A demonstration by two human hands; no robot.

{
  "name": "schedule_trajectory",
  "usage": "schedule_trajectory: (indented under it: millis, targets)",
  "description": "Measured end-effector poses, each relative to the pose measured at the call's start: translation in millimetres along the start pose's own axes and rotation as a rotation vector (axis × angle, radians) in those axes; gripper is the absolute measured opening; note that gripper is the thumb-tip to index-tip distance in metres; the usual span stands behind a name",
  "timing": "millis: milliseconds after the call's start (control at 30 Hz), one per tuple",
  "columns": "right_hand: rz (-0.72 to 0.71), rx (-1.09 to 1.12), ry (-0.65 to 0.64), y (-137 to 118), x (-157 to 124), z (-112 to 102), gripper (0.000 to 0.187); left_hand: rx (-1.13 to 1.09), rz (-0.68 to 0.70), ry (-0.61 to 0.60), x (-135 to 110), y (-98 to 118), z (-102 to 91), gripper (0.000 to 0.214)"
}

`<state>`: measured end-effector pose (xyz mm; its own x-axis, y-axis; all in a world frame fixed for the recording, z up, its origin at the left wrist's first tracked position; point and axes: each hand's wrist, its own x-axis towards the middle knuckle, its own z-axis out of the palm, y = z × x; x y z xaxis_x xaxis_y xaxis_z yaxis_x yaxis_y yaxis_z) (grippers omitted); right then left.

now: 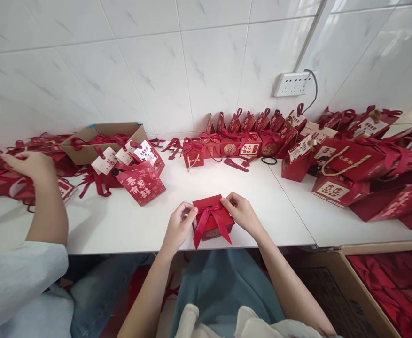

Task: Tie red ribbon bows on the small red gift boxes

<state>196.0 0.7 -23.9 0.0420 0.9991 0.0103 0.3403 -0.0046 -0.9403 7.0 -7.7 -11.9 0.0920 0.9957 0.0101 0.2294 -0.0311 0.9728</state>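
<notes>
A small red gift box (pixel 213 220) with a red ribbon bow (pixel 211 218) sits on the white table (pixel 128 225) near its front edge. My left hand (pixel 178 227) pinches the ribbon at the box's left side. My right hand (pixel 240 212) pinches the ribbon at the box's upper right corner. Both hands have their fingers closed on the ribbon, whose two tails hang down over the front of the box.
Another person's hand (pixel 29 165) reaches into a pile of red ribbons and flat boxes at the far left. A cardboard box (pixel 103 136), a flat red box (pixel 141 184), a row of finished boxes (pixel 227 143), red gift bags (pixel 350 164) and a floor carton (pixel 368 291) surround me.
</notes>
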Motion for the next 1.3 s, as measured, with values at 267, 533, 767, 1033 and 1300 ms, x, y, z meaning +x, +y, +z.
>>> schedule_trajectory:
  millis: [267, 533, 767, 1033, 1300]
  targets:
    - [0.041, 0.214, -0.012, 14, -5, -2, 0.037, -0.175, 0.011, -0.001, 1, -3, 6.6, 0.023]
    - [-0.893, -0.47, 0.101, -28, -48, 6, 0.031, -0.073, 0.045, -0.12, 3, 4, 4.3, 0.023]
    - [-0.992, -0.569, 0.104, -8, -52, 31, 0.015, -0.057, 0.054, -0.126, 6, 3, 0.5, 0.016]
    - [-1.079, -0.288, 0.051, 14, -53, 12, 0.014, -0.134, 0.02, -0.063, 13, -6, 4.0, 0.015]
    - [-1.067, -0.215, 0.099, 20, -54, 8, 0.019, -0.012, 0.099, -0.098, 9, -1, 4.0, 0.013]
